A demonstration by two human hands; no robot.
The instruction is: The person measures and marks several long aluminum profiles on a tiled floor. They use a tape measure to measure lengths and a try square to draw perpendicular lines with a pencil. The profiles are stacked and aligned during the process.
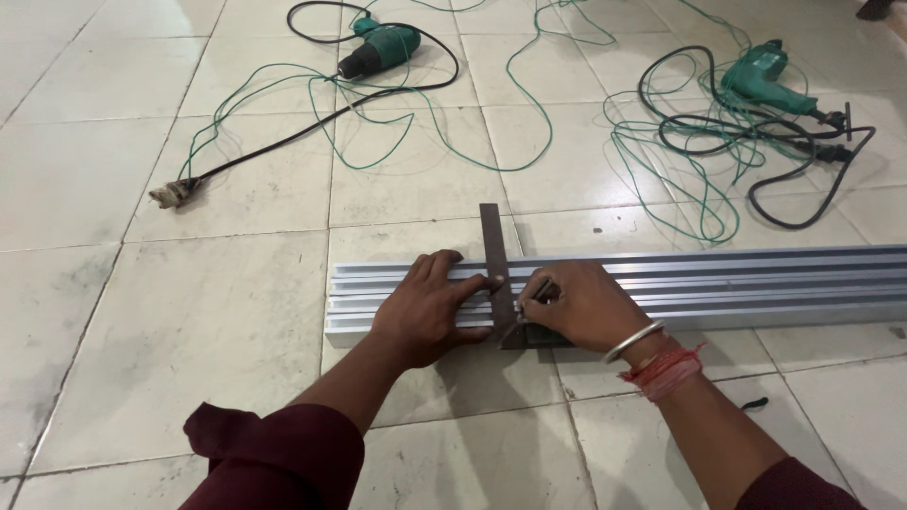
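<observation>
Tiled floor (189, 312) carried a bundle of grey metal rails (718, 283), lying left to right. Two green drills (383, 45) (767, 80) and tangled green wire (529, 94) lay well beyond. A dark square ruler (495, 247) crossed the rails' left end. Left hand (430, 307), fingers spread flat, pressed the ruler down. Right hand (586, 307) pinched a thin marking tool (535, 295), tip against the ruler's edge.

Grey alu profiles (718, 283) lie flat on tiled floor, side by side. Dark steel try square (495, 255) sits across them near left end. Thin scriber (535, 295) tip touches square's edge.
</observation>
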